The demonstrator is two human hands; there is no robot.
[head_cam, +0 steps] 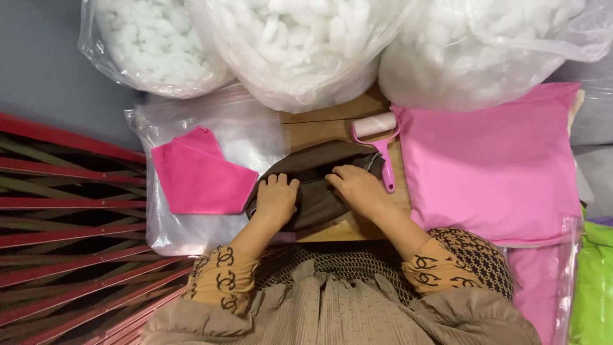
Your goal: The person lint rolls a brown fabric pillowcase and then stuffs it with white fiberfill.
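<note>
Landmark is the dark brown fabric piece (319,185), lying on a wooden board (332,124) straight in front of the person. Left hand (276,199) rests flat on the left end of the fabric, palm down, fingers bent over its edge, pressing rather than gripping. Right hand (357,187) sits on the right part of the same fabric, palm down, fingers spread and pointing left toward the middle; open, nothing pinched that I can see. The two hands are near each other, not touching. Just right of the fabric, a pink lint roller (380,140) lies with its white roll up and away from the person and its handle running down beside the right hand; cannot tell if they touch. Left of the fabric, a folded pink cloth (201,176) lies on a clear plastic bag (191,128), its corner close to the left hand. Right of the fabric, past the roller, a pink pillow (498,172). Beyond the fabric, three big clear bags of white stuffing (300,45). Far left of it, red metal bars (70,211). Bottom right, a green bag (594,281).
</note>
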